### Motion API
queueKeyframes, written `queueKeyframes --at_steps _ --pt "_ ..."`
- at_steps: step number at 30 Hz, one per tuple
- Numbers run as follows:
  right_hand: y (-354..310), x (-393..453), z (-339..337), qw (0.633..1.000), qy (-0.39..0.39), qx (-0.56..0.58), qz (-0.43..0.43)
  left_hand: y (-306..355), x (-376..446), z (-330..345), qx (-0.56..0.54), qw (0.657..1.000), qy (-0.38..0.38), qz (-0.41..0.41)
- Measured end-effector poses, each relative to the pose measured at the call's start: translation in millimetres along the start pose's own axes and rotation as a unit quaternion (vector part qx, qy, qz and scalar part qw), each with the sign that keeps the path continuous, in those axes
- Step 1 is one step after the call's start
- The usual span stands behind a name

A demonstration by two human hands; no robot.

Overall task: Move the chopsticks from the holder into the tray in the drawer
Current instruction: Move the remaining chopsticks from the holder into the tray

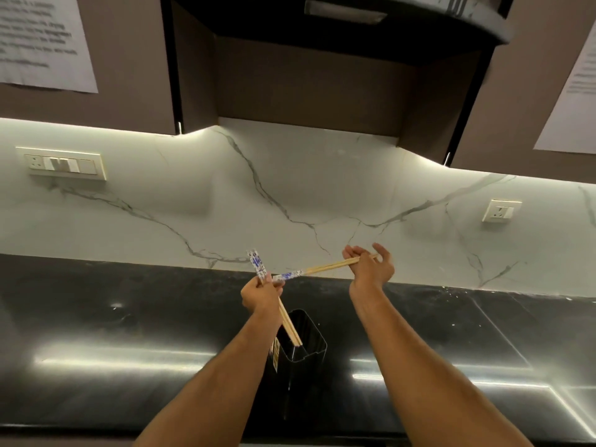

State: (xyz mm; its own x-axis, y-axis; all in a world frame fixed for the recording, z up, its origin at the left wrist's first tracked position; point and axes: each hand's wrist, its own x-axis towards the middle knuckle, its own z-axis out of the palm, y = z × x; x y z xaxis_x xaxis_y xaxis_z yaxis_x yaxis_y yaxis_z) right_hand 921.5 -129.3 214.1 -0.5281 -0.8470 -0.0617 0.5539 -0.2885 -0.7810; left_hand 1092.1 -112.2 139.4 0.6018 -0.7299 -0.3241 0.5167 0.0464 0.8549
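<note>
A glossy black counter (pixel 129 333) runs under a white marble backsplash (pixel 306 195). On it stands a black holder (pixel 306 346). Above it the left hand (pixel 261 296) grips one pair of chopsticks (pixel 258 264), tips angled down at the holder's mouth. The right hand (pixel 371 266), fingers loosely curled, holds a second pair (pixel 325 267) near its bare wooden ends; the two patterned ends meet by the left hand

Holder (pixel 301 343) interior dark, perhaps empty; wall notices (pixel 42 40) blurred.

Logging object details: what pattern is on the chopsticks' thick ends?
Blue-and-white print on the chopsticks; the rest is plain light wood. Head view.
</note>
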Motion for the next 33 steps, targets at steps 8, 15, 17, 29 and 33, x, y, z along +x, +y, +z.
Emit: queueKeyframes --at_steps 8,15,17,29,33 --pt "17 -30 -13 0.992 0.058 0.069 0.089 11 -34 25 -0.122 0.986 -0.079 -0.075" --pt "25 -23 -39 0.981 0.003 -0.189 0.043 14 -42 26 -0.183 0.973 -0.092 -0.106" --pt "27 -20 -48 0.958 -0.016 -0.286 0.032 12 -44 26 -0.197 0.970 -0.097 -0.106" --pt "28 -20 -61 0.915 -0.076 -0.353 0.181 -5 -48 29 -0.187 0.980 -0.054 -0.030" --pt "33 -16 -66 0.896 -0.091 -0.383 0.207 -7 -45 29 -0.145 0.988 -0.050 -0.019"
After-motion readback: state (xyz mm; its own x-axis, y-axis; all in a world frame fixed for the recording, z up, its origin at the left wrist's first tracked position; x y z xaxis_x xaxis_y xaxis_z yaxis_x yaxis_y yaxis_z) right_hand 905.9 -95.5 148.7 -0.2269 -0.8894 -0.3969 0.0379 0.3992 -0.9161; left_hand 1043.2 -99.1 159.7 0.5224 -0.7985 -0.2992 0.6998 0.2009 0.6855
